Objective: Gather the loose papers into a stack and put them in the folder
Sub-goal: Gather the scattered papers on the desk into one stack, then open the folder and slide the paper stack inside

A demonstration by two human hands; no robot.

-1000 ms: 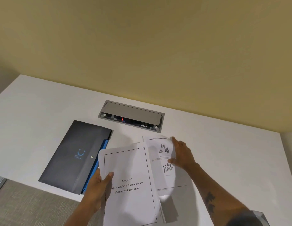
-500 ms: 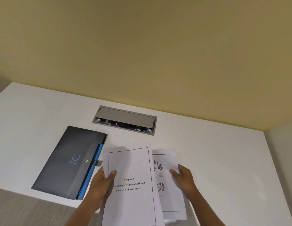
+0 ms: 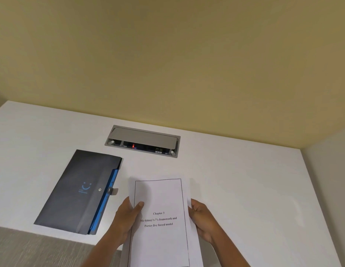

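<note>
A stack of white papers (image 3: 160, 201) is held above the near edge of the white table (image 3: 244, 189); its top sheet has a black border and reads "Chapter 3". My left hand (image 3: 127, 218) grips the stack's left edge, thumb on top. My right hand (image 3: 202, 218) holds the right edge, where lower sheets stick out slightly. The dark grey folder (image 3: 79, 189) with a blue smiley mark and a blue inner edge lies flat and closed on the table to the left of the papers, apart from both hands.
A grey recessed socket box (image 3: 142, 140) with a red light is set into the table beyond the papers. A yellow wall rises behind the table. Grey carpet (image 3: 33, 249) shows below the table's near edge at left.
My right hand has brought the sheet with pictures from the right under the "Chapter 3" stack. Both hands now hold one stack. The view shifted slightly.
</note>
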